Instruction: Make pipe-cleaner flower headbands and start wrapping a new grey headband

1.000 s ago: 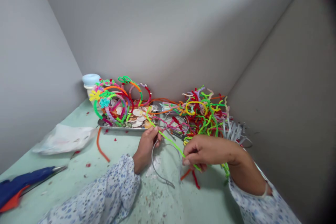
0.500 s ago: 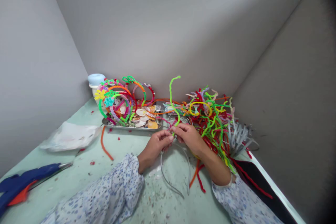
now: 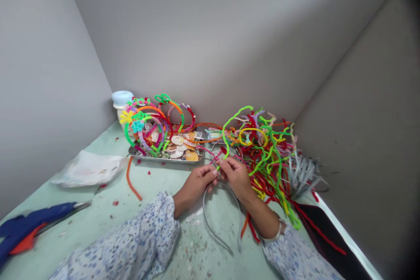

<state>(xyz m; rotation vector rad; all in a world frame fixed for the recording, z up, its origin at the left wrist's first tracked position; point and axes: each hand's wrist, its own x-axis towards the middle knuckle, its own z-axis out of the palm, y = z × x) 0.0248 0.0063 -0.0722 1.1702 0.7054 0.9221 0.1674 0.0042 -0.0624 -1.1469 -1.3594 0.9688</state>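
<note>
A bright green pipe cleaner (image 3: 224,133) rises in a curve from between my hands. My right hand (image 3: 237,180) pinches its lower part between thumb and fingers. Close beside it, my left hand (image 3: 197,183) is closed on the top of a thin grey headband (image 3: 240,227), whose two ends hang down toward me over the table. The pipe cleaner's lower end meets the headband at my fingertips. My fingers hide just how it sits there.
Behind my hands stands a metal tray (image 3: 170,160) of shells and decorated headbands. A tangled pile of pipe cleaners (image 3: 265,153) and grey headbands (image 3: 303,170) lie right. At left are a glue gun (image 3: 39,218), a plastic bag (image 3: 90,168) and a lidded jar (image 3: 122,98).
The green pipe cleaner's free end has bent over to the right and lower. My right hand has shifted slightly right and down, and the headband's ends have swung a little right.
</note>
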